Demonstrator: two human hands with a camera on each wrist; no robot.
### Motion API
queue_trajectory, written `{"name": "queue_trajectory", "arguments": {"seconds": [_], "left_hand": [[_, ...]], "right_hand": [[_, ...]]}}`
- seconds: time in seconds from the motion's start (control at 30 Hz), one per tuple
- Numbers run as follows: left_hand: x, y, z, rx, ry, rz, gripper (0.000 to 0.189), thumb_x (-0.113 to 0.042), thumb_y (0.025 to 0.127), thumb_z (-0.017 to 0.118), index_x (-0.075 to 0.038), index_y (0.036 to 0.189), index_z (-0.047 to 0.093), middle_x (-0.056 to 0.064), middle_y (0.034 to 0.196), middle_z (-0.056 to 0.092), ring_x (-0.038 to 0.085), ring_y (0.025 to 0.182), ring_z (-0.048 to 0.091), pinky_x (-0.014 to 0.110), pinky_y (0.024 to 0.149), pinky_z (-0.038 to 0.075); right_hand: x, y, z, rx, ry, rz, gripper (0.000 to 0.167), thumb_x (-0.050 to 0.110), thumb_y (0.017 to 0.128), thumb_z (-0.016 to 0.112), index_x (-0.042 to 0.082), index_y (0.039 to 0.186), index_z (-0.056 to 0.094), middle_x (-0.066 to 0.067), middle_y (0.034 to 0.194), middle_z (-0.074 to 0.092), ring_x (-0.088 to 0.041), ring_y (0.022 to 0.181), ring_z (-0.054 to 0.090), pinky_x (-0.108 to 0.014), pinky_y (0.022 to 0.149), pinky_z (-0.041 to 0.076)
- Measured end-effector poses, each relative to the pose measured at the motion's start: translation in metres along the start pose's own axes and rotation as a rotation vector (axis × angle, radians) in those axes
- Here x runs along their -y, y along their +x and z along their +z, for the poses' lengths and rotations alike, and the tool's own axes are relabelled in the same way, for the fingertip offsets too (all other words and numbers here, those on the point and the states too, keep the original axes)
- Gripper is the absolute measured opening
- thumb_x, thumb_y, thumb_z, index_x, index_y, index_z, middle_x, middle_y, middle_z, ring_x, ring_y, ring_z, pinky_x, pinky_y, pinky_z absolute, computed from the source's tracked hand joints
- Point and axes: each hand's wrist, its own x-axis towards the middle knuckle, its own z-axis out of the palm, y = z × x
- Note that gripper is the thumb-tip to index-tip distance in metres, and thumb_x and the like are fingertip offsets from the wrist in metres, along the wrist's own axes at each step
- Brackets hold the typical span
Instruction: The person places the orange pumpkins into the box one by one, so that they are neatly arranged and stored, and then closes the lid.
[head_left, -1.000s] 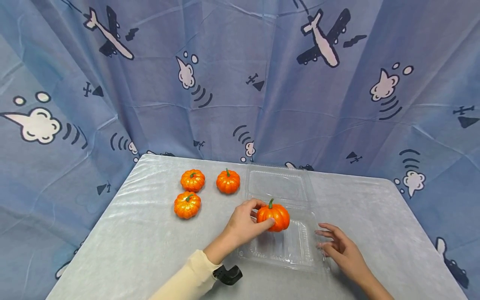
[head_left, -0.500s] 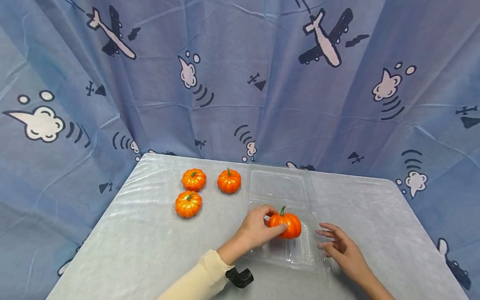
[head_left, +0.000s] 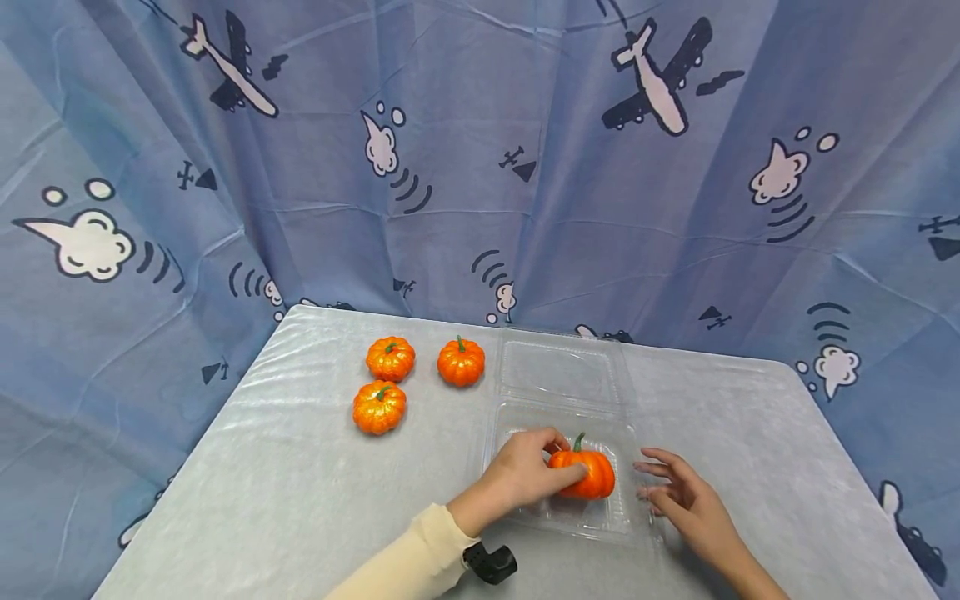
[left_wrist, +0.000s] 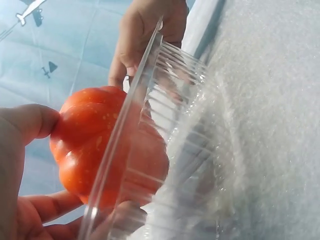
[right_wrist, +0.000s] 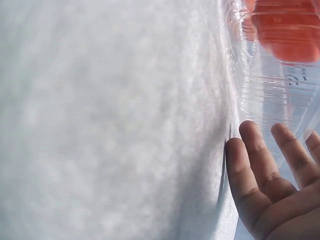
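In the head view my left hand (head_left: 517,473) grips an orange toy pumpkin (head_left: 597,477) with a green stem. It sits low inside the base of a clear plastic clamshell box (head_left: 558,525), towards the right side. The left wrist view shows the thumb on one side of the pumpkin (left_wrist: 90,137) and fingers on the other, with the clear box wall partly in front. Beside the box's right edge is my right hand (head_left: 693,508), fingers loosely extended. Its fingers lie close to the ribbed box wall (right_wrist: 267,95) in the right wrist view; whether they touch is unclear.
The box's lid (head_left: 558,371) lies folded back behind the base. Left of it stand several more pumpkins: one near the lid (head_left: 461,363), a back-left one (head_left: 390,360) and a front-left one (head_left: 378,408). A patterned blue curtain (head_left: 450,167) hangs behind the pale-covered table (head_left: 300,500).
My left hand has carried the pumpkin rightward and down into the box base. The right hand has stayed by the box's right edge. The view has shifted slightly.
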Motion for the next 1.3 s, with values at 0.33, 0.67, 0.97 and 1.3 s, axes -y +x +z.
{"name": "queue_trajectory", "arguments": {"seconds": [0.33, 0.67, 0.97, 1.3], "left_hand": [[-0.001, -0.001, 0.011, 0.045, 0.01, -0.045, 0.026, -0.046, 0.076, 0.071, -0.023, 0.086, 0.065, -0.008, 0.085, 0.065, 0.003, 0.074, 0.054, 0.018, 0.063, 0.044], [-0.001, 0.0, 0.017, 0.062, -0.013, -0.055, 0.024, -0.045, 0.075, 0.071, -0.024, 0.083, 0.063, -0.009, 0.081, 0.063, 0.002, 0.069, 0.053, 0.018, 0.06, 0.044], [0.0, -0.001, 0.014, 0.057, -0.011, -0.066, 0.026, -0.047, 0.075, 0.071, -0.024, 0.082, 0.063, -0.009, 0.081, 0.064, 0.002, 0.069, 0.053, 0.018, 0.06, 0.044], [-0.004, -0.003, 0.016, 0.101, -0.012, -0.058, 0.026, -0.048, 0.076, 0.071, -0.024, 0.085, 0.065, -0.008, 0.086, 0.066, 0.002, 0.073, 0.055, 0.019, 0.062, 0.045]], "right_hand": [[-0.004, -0.003, -0.001, -0.001, -0.011, 0.005, 0.048, -0.002, 0.093, 0.057, -0.005, 0.138, 0.039, 0.025, 0.117, 0.06, -0.008, 0.084, 0.069, -0.029, 0.06, 0.056], [-0.002, -0.003, -0.003, -0.006, -0.032, 0.037, 0.048, 0.0, 0.093, 0.057, -0.003, 0.139, 0.04, 0.025, 0.116, 0.059, -0.008, 0.084, 0.069, -0.029, 0.059, 0.056], [-0.001, 0.004, -0.001, 0.014, 0.014, -0.015, 0.048, -0.002, 0.092, 0.057, -0.006, 0.137, 0.04, 0.021, 0.117, 0.062, -0.011, 0.085, 0.07, -0.03, 0.061, 0.057], [0.002, 0.002, 0.0, 0.001, -0.01, 0.022, 0.048, 0.0, 0.093, 0.058, -0.005, 0.137, 0.041, 0.022, 0.116, 0.061, -0.011, 0.084, 0.07, -0.029, 0.061, 0.057]]}}
